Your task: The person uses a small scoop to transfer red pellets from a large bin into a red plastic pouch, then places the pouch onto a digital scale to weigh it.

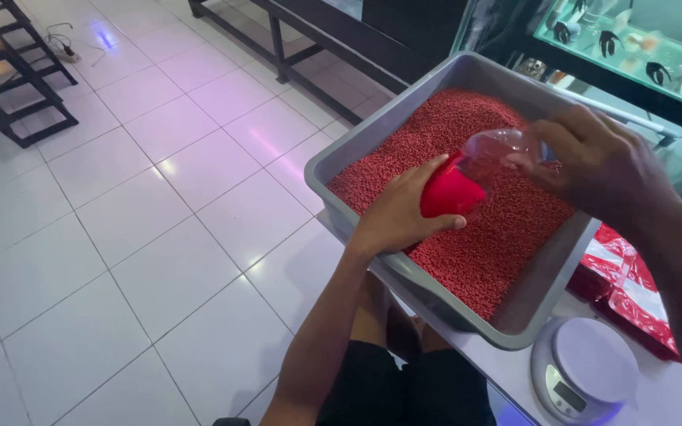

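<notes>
As I log this view from largest item to smallest, I start with the white tiled floor point(120, 237), which fills the left half, with a dark metal rack point(17, 87) at its far corner.

Next, the pale surface point(507, 379) at lower right, carrying the rest.

Grey plastic tub point(333, 162): rectangular, resting on the surface with one corner overhanging the floor, filled nearly to the brim with small red pellets point(507, 237). I judge the full tub heavy, best lifted by its rim with both hands.

Glass fish tank point(633, 47): behind the tub, dark fish visible inside.

Red printed bag point(625, 284): flat, just beside the tub's right wall.

Round white kitchen scale point(586, 371): near the tub's front corner, nothing on its platter.

Right hand point(601, 162): over the tub's right part, fingers curled around the top of a clear plastic bag point(499, 150), pinching it.

Left hand point(400, 213): over the tub's middle, palm and fingers wrapped closed around the lower, pellet-filled bulge of that bag point(447, 193), which reads solid red there.

Bag, handling: I judge it soft, thin and slippery, its load loose and shifting, light to moderate in weight. I would cup it from beneath at the filled end and gather the empty neck above; a one-point grip would let it sag or spill. Whether the neck is sealed, I cannot tell.
</notes>
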